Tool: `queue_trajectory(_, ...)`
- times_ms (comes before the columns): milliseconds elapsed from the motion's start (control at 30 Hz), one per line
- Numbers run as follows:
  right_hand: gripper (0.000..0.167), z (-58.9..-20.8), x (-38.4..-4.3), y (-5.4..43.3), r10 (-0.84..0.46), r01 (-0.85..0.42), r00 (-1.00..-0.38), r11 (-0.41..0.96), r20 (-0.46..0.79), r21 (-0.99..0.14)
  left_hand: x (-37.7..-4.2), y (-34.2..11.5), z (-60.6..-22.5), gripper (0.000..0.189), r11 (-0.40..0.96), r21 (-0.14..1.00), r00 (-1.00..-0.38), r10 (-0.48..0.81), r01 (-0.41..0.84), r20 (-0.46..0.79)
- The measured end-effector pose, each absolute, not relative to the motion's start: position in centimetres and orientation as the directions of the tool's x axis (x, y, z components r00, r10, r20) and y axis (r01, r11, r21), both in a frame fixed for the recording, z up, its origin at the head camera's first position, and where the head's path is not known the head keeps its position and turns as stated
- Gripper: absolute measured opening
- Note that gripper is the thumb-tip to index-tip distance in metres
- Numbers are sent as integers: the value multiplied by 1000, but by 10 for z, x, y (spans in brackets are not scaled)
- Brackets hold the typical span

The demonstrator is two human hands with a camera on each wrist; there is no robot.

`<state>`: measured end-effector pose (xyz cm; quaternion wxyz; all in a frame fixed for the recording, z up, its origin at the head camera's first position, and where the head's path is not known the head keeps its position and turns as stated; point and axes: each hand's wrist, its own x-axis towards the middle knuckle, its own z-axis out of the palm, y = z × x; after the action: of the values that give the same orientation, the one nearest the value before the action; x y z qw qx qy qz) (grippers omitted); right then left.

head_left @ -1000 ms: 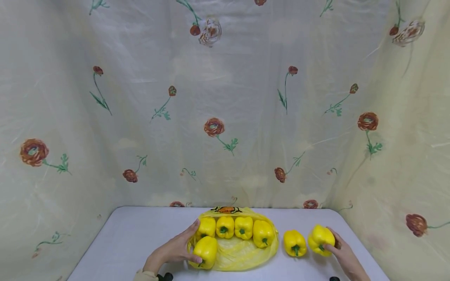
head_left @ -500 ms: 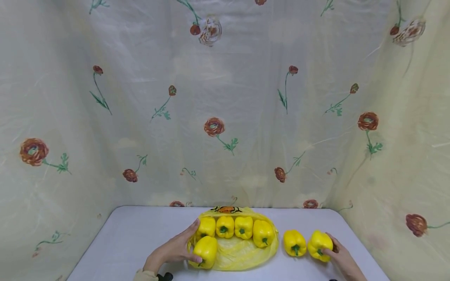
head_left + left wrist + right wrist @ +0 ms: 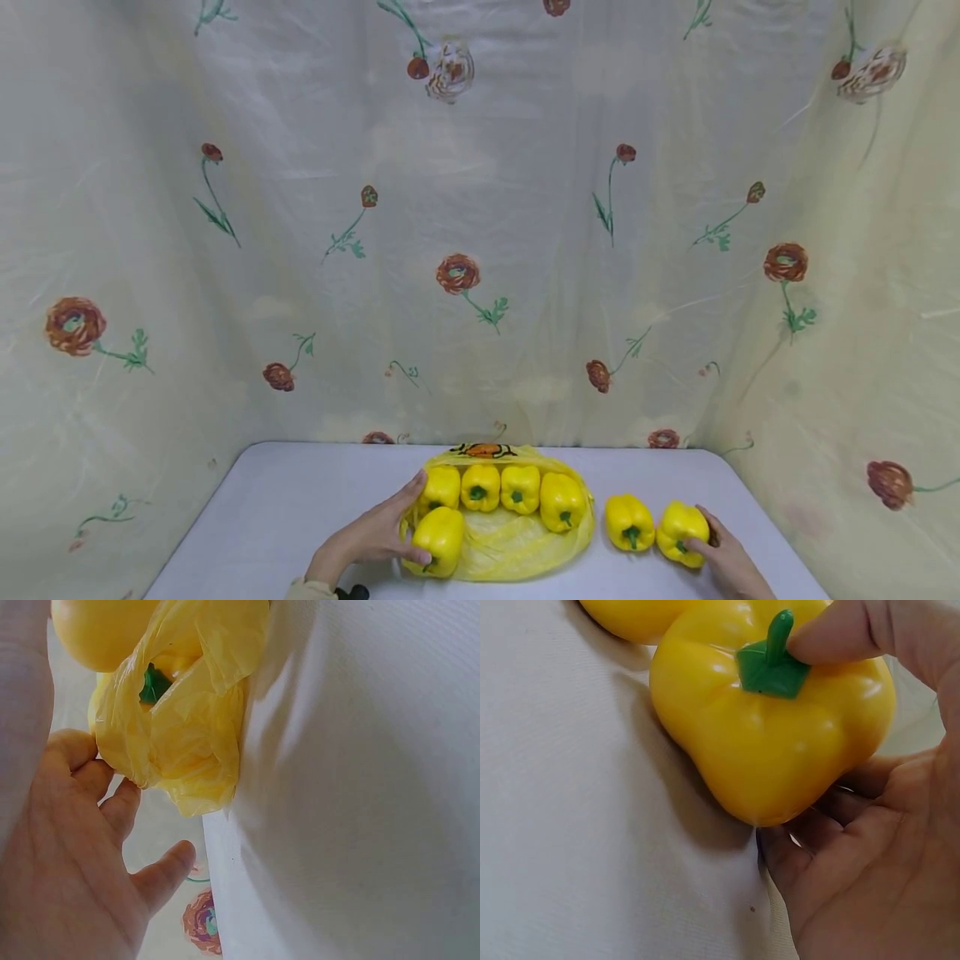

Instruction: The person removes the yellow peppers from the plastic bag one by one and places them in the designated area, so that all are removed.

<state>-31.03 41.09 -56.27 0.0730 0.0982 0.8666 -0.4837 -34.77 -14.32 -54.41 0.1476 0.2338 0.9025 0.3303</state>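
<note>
My right hand (image 3: 726, 554) holds a yellow bell pepper (image 3: 681, 527); in the right wrist view the thumb lies by its green stem (image 3: 776, 667), fingers behind. This pepper rests on the table beside another yellow bell pepper (image 3: 630, 522). On the left, my left hand (image 3: 378, 525) grips the side of a yellow plastic bag (image 3: 517, 546), its thumb against the front-left bell pepper (image 3: 439, 540). In the left wrist view, the curled fingers (image 3: 71, 746) touch the bag's edge (image 3: 187, 757), and the little finger sticks out. Several bell peppers (image 3: 480, 487) lie inside the open bag.
A white table (image 3: 300, 483) carries everything. A floral curtain (image 3: 525, 208) hangs behind it and along both sides. A dark strap piece (image 3: 352, 592) shows at my left wrist.
My right hand has lowered its bell pepper onto the table, beside the other loose pepper. The left hand and the bag have stayed in place.
</note>
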Motion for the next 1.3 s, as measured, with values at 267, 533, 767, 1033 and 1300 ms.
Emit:
queue_trajectory(267,86,-562,-309,411,99,235,-972,505,-215,-831,-348,-144,-543,120,668,660,-840,533,344,-101)
queue_trajectory(533,92,-562,-309,411,116,263,-965,514,-237,-817,-347,-144,-543,120,672,656,-841,531,344,-103)
queue_trajectory(767,95,-561,-308,412,116,261,-965,522,-236,-812,-347,-145,-545,119,664,662,-837,538,347,-101)
queue_trajectory(1033,107,-554,-310,410,137,277,-961,481,-241,-832,-348,-145,-546,119,657,667,-833,544,351,-97)
queue_trajectory(1300,109,-538,-306,410,160,249,-968,512,-193,-822,-347,-144,-544,119,665,664,-841,532,343,-99)
